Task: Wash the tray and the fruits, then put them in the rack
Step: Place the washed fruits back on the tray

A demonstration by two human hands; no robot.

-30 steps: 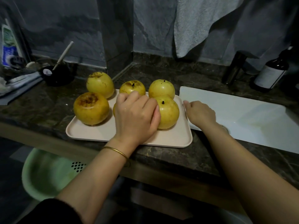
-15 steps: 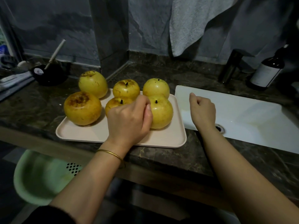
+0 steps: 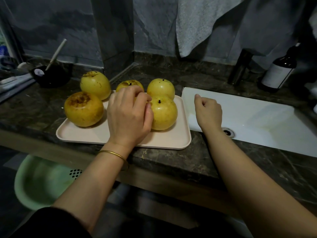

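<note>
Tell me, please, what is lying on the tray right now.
Yellow fruits stand on the tray, with the left hand curled among them. Whatever lies beneath that hand is covered.

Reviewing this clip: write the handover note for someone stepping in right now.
Left hand: curled over the middle of the tray, apparently gripping a fruit hidden beneath it.
Right hand: empty fist at the left edge of the sink.
Four other fruits sit on the tray, a fifth at its back-left corner, on the counter beside the sink.
Done: nothing evident; nothing is in the sink.
Left: wash tray and fruits, then rack them.
</note>
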